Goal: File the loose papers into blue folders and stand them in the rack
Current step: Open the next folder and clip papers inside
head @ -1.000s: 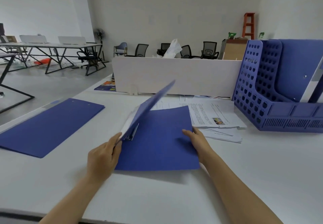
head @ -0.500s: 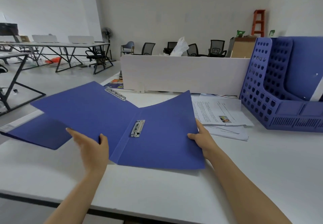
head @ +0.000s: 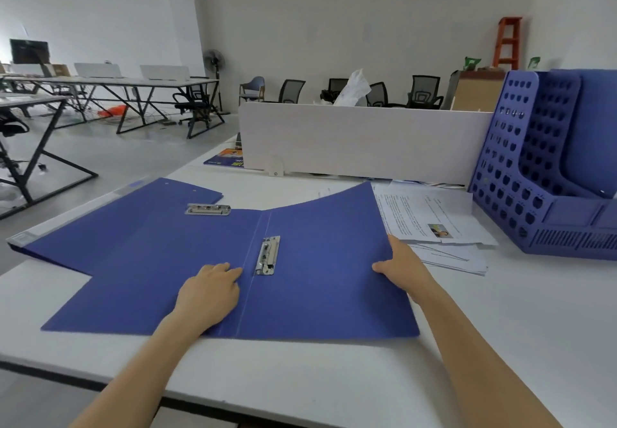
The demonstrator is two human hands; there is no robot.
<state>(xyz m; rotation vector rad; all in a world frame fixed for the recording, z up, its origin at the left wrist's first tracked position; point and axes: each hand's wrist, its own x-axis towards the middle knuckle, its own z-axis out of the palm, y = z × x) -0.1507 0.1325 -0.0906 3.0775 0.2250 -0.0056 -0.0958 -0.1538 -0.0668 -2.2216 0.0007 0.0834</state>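
Observation:
A blue folder [head: 320,280] lies spread flat on the white table [head: 500,344], inside up, with a metal clip [head: 267,255] beside its spine and a second clip [head: 207,209] on its left flap. My left hand [head: 210,290] presses palm down on the left flap next to the spine. My right hand [head: 405,269] holds the folder's right edge. Loose printed papers [head: 430,224] lie in a pile just right of the folder. The blue perforated rack [head: 521,187] stands at the far right with a blue folder [head: 591,133] upright in it.
Another closed blue folder [head: 100,214] lies under the left flap, reaching the table's left edge. A white divider panel [head: 360,140] runs across the back of the table. A colourful booklet [head: 225,158] lies at its left end. Desks and chairs stand beyond.
The folder's left cover has swung from upright down to flat on the table. My left hand moved from the cover's edge to press beside the spine. My right hand stayed on the right edge.

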